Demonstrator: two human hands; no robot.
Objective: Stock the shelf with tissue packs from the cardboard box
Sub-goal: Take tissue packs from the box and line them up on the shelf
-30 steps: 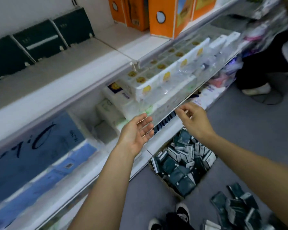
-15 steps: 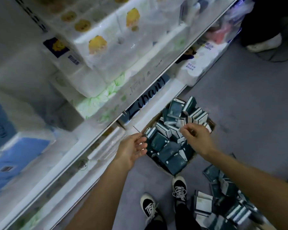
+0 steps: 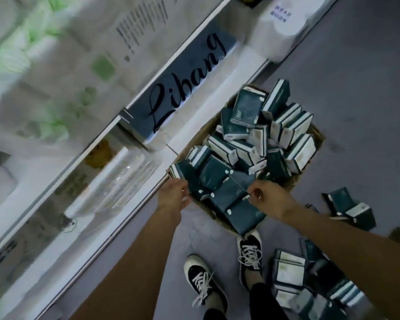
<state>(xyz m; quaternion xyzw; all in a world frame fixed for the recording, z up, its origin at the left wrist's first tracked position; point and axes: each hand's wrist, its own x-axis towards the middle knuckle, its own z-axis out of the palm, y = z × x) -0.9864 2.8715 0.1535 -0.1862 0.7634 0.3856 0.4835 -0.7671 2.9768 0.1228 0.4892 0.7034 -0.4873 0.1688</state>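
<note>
head view — the person is bending over the cardboard box (image 3: 308,179), which is sitting on the grey floor (image 3: 356,88) with its far side against the foot of the shelf (image 3: 134,204). the box is holding a loose heap of dark teal tissue packs (image 3: 247,144), some lying flat, some standing on edge. both hands are reaching into the near end of the heap. the left hand (image 3: 174,197) is lying at the near left corner of the box, fingers curled toward the edge of a flat pack; whether it is gripping or only touching cannot be told through the blur. the right hand (image 3: 267,197) is pinching the corner of the flat pack (image 3: 226,196) lying between the two hands.

that pack is lying just ahead of both hands and about equally near to each, its long axis seeming to run from near-right to far-left, roughly along the shelf front. a lift straight up looks open — nothing is lying over it, though neighbouring packs are touching its edges and may shift.

spilled packs (image 3: 289,276) are lying on the floor by the right forearm, just beside the black sneakers (image 3: 249,252). the shelf front, bearing a blue pack marked in script (image 3: 185,93), is running diagonally on the left, so the route to the shelf is probably up and leftward.
</note>
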